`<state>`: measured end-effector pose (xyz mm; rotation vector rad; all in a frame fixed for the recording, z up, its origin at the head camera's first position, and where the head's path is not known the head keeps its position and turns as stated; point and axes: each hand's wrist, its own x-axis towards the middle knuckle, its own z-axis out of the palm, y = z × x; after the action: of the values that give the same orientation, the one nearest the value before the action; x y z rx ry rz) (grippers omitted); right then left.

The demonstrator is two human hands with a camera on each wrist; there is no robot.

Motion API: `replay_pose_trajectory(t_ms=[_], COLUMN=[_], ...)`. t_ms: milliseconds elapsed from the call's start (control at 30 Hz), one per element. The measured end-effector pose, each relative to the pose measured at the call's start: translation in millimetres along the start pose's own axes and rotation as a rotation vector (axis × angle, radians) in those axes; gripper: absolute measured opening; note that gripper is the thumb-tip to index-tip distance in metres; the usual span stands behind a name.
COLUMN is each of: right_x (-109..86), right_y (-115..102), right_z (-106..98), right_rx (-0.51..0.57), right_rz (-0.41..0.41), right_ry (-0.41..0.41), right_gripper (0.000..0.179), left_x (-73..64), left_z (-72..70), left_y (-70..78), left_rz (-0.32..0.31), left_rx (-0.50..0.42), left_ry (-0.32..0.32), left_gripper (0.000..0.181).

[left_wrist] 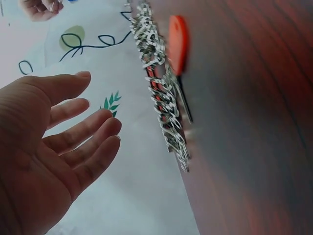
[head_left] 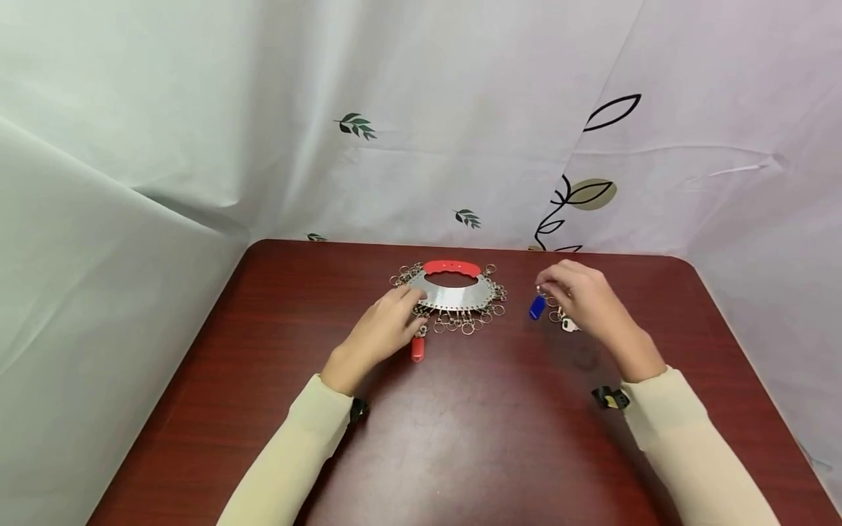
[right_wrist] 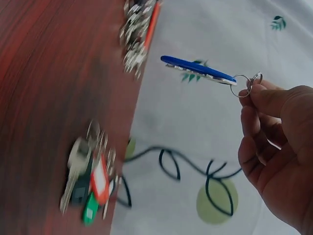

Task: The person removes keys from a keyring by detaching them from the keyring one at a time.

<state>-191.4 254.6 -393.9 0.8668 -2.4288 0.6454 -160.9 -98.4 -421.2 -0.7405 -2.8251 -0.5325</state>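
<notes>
Between thumb and fingertips, my right hand (head_left: 582, 292) pinches a small metal ring (right_wrist: 241, 86). From the ring hangs a blue key tag (head_left: 537, 307) with a thin silvery piece along it, raised over the table. My left hand (head_left: 381, 325) hovers at the left side of a curved metal key holder (head_left: 454, 297), its fingers loosely spread and holding nothing. The holder has a red grip (head_left: 452, 267) and many metal clips and rings (left_wrist: 164, 105) along its edge. A red key tag (head_left: 417, 349) lies before it, just below the left fingertips.
More keys (right_wrist: 73, 166) lie on the table by the right hand, with a red-and-white tag (right_wrist: 100, 181), a green tag (right_wrist: 90, 209) and a dark one. The dark red wooden table (head_left: 460, 438) meets white printed curtains (head_left: 421, 146) at the back and sides.
</notes>
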Motion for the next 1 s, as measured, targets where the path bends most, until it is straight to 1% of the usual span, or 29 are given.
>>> replay_pose_trajectory(t_ms=[100,233,467,600,733,867,1000], right_x=[-10.1,-24.0,-47.1,-57.6,-62.7,-64.8,-66.6], right_y=[10,22,39,45,44,41,40], right_z=[-10,-24,-46,-53,-50,-38,-23], right_rx=[-0.050,-0.091,-0.192,-0.242,-0.283,-0.333,-0.364], right_rz=[-0.020,-0.029,-0.015,-0.027,-0.040,-0.054,-0.095], right_ry=[-0.008,-0.040,-0.158,-0.227,-0.298,-0.373,-0.389], right_gripper=[0.017,0.022,0.025,0.026,0.022,0.023,0.025], left_x=[-5.8,-14.6,-29.0,-35.2,-38.9,-39.5,-39.1], left_z=[-2.0,-4.7,-7.7,-7.8,-7.4,-6.7,-5.6], left_y=[-3.5,-9.1,-21.5,-26.2,-28.1,-28.2,-27.5], left_rz=[0.016,0.038,0.056,0.054,0.064,0.087,0.110], left_rx=[0.035,0.074,0.088,0.090,0.092,0.092,0.110], left_ry=[0.000,0.008,0.029,0.035,0.040,0.045,0.030], left_gripper=[0.040,0.041,0.038,0.038,0.038,0.037,0.035])
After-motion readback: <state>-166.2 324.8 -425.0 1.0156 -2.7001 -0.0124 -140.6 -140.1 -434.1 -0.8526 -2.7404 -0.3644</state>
